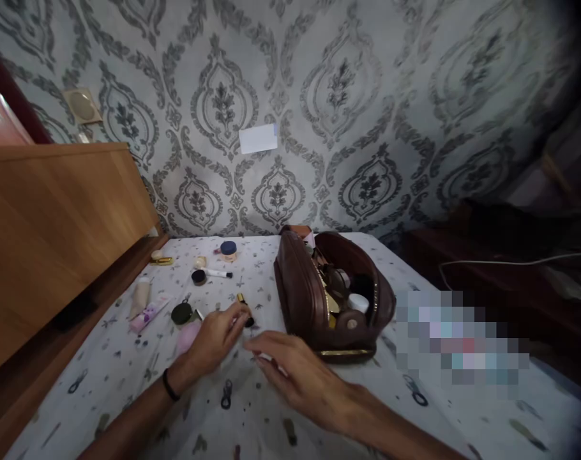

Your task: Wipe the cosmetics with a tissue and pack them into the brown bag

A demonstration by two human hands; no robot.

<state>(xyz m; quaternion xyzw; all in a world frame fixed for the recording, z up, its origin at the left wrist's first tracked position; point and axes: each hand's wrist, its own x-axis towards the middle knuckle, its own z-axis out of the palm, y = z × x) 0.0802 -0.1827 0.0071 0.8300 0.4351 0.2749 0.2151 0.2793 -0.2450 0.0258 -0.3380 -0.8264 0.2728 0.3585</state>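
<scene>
My left hand (216, 338), a black band on its wrist, is over the patterned cloth with its fingers drawn together. A small black and gold item (245, 309) lies at its fingertips; whether the hand grips it is unclear. Just right of it, my right hand (290, 370) is held low with its fingers extended and a gap below them. Beside that hand stands a brown bag (297, 306), unzipped, with a white-lidded jar (358, 303) and other cosmetics inside. A pink round item (189, 336) is partly behind my left hand.
A dark green round case (182, 313), a pink tube (149, 313), a beige tube (141, 295), a brush (218, 273) and a blue-lidded jar (228, 250) lie at left. A wooden cabinet (65, 236) borders the left edge. A blurred patch (463, 338) is at right.
</scene>
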